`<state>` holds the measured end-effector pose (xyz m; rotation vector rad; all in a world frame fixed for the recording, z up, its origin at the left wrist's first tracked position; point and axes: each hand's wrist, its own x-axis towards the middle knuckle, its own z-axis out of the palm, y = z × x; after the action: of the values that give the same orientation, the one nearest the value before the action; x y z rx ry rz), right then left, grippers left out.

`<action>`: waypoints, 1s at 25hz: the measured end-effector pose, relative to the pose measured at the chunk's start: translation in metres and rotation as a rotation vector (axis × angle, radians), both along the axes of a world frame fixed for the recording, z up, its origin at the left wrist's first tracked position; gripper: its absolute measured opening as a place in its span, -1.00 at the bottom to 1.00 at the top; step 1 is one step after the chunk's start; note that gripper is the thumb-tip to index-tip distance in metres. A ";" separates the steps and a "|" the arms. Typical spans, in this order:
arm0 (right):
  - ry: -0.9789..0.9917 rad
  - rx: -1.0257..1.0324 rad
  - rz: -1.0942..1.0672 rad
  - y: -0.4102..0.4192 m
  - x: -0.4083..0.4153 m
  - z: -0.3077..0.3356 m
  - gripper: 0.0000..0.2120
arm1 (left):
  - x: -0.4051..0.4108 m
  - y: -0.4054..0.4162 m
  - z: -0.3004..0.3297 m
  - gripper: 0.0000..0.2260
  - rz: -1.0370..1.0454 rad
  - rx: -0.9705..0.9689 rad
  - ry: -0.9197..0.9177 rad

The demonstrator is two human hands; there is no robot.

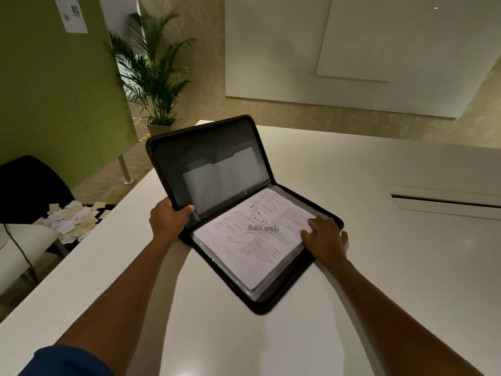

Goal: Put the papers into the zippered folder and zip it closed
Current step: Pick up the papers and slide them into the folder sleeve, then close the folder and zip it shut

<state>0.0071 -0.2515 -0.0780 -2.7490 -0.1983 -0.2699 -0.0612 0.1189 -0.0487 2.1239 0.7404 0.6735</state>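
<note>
A black zippered folder point(284, 289) lies on the white table point(379, 267), half open. Its left cover point(206, 158) stands raised at an angle, and my left hand point(169, 219) grips that cover's lower corner. A stack of printed papers point(252, 237) lies flat inside the folder's lower half. My right hand point(324, 236) rests palm down on the papers' right corner and the folder's right edge, fingers spread. The cover's inner pocket shows a pale sheet behind dark plastic.
A slot point(444, 203) is cut into the table top at the right. To the left, beyond the table's edge, a low surface holds several scattered paper slips point(71, 219) beside a dark chair point(29, 185). A potted palm point(156, 77) stands behind.
</note>
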 end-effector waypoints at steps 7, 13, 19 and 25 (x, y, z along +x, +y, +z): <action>0.041 0.066 0.066 0.005 -0.003 -0.002 -0.63 | -0.013 -0.030 0.000 -0.67 0.023 0.092 -0.035; 0.070 0.273 0.117 0.002 -0.008 0.000 -0.49 | -0.026 -0.059 0.007 -0.68 -0.024 0.216 -0.034; 0.075 0.438 0.167 -0.003 -0.018 0.003 -0.55 | -0.041 -0.090 0.011 -0.82 -0.132 0.294 -0.075; 0.132 0.527 0.173 -0.013 -0.025 0.006 -0.57 | -0.050 -0.127 0.018 -0.96 -0.222 0.480 -0.017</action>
<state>-0.0179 -0.2642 -0.0722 -2.2021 -0.2821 -0.0761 -0.1110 -0.0082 -0.0307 2.5808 0.3432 0.8054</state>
